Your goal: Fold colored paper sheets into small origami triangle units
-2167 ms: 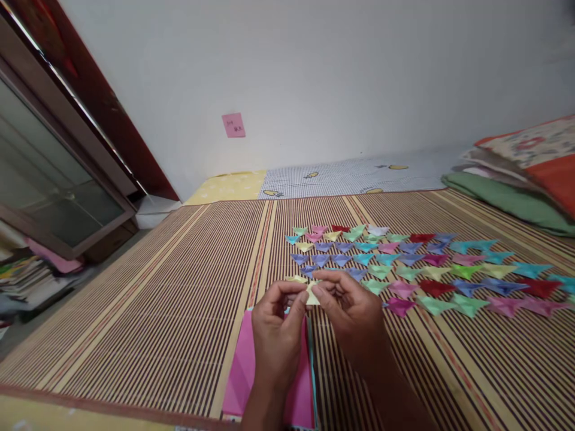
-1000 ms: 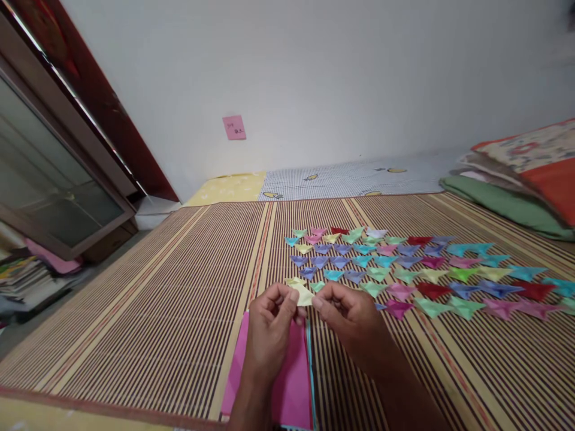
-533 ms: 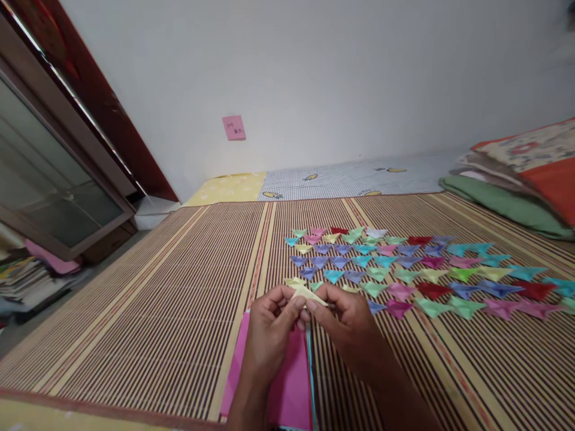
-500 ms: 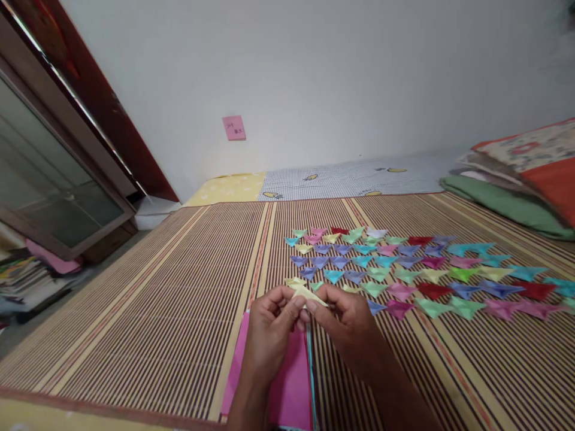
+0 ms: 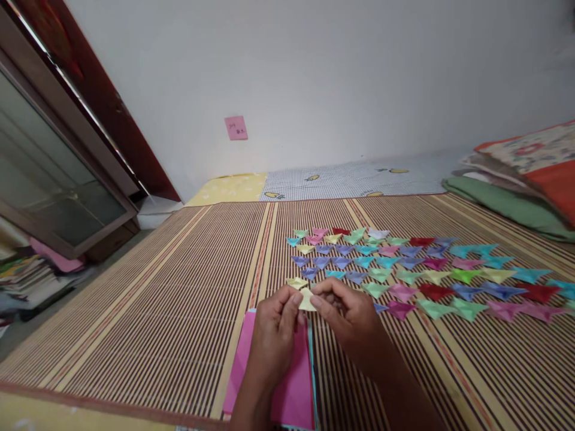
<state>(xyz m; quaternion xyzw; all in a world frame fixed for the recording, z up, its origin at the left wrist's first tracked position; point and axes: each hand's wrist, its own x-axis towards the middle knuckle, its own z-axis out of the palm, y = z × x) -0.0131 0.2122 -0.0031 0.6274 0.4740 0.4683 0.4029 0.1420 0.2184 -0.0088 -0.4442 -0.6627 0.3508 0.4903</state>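
Pink paper sheets (image 5: 299,374) lie nearest, on a striped mat (image 5: 157,299), partly beneath the left hand (image 5: 273,332). Left and right hand (image 5: 353,317) each pinch 1 pale yellow paper piece (image 5: 306,301) narrowly, thumb against fingers, above the mat. Multicoloured folded papers (image 5: 401,309) stand beyond and rightward; farther, 1 pink note (image 5: 236,128) adheres to the wall (image 5: 359,78).

The pale yellow paper (image 5: 307,300), slanted before, now sits level between the hands (image 5: 275,332).
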